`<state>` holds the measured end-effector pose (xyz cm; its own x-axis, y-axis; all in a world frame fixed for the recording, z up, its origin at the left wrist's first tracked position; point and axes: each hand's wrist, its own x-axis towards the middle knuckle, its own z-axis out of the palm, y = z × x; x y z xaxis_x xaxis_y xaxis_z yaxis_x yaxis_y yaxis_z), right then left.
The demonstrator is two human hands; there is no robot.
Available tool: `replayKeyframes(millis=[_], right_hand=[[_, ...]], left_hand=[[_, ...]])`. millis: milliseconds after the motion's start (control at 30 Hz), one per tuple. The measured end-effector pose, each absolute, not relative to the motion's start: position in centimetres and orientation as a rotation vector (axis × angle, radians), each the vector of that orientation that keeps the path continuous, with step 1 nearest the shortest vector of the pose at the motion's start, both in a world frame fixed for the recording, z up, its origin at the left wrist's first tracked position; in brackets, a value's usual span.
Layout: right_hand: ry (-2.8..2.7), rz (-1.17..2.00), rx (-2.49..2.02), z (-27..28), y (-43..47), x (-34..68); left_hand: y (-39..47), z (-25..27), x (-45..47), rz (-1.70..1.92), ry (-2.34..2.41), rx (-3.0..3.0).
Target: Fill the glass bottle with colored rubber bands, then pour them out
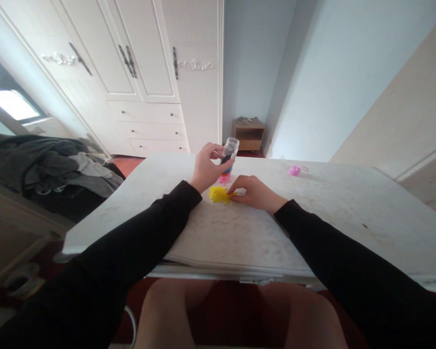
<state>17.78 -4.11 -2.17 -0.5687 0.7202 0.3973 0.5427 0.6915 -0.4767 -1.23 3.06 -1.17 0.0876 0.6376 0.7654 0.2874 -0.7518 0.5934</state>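
Observation:
My left hand [210, 167] is wrapped round a small clear jar [231, 145], held slightly tilted with its mouth up and uncovered. Dark, blue and red contents show low in the jar. Just in front of it, a pile of small yellow pieces [218, 194] lies on the white table [240, 237]. The fingers of my right hand [252, 192] pinch at the right edge of this pile; a bit of yellow shows at the fingertips. Between jar and yellow pile lie some small pink pieces [224, 179]. What exactly the pieces are is too small to tell.
A pink round object with a loop [294, 170] lies at the table's back right. Dark and grey clothes [51, 165] are heaped at the left. Behind the table stand a white wardrobe [148, 87] and a small brown cabinet [247, 132].

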Motion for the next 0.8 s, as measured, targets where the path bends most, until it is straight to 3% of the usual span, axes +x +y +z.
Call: replayKeyframes(millis=[467, 800], right_hand=[[-1.783, 0.743, -1.023, 0.7, -4.0, 21.3], [-1.606, 0.523, -1.068, 0.7, -3.3, 22.1]], left_hand=[[3.3, -1.2, -2.0, 1.555, 0.891, 2.332], [3.1, -1.4, -2.0, 1.389, 0.834, 2.483]])
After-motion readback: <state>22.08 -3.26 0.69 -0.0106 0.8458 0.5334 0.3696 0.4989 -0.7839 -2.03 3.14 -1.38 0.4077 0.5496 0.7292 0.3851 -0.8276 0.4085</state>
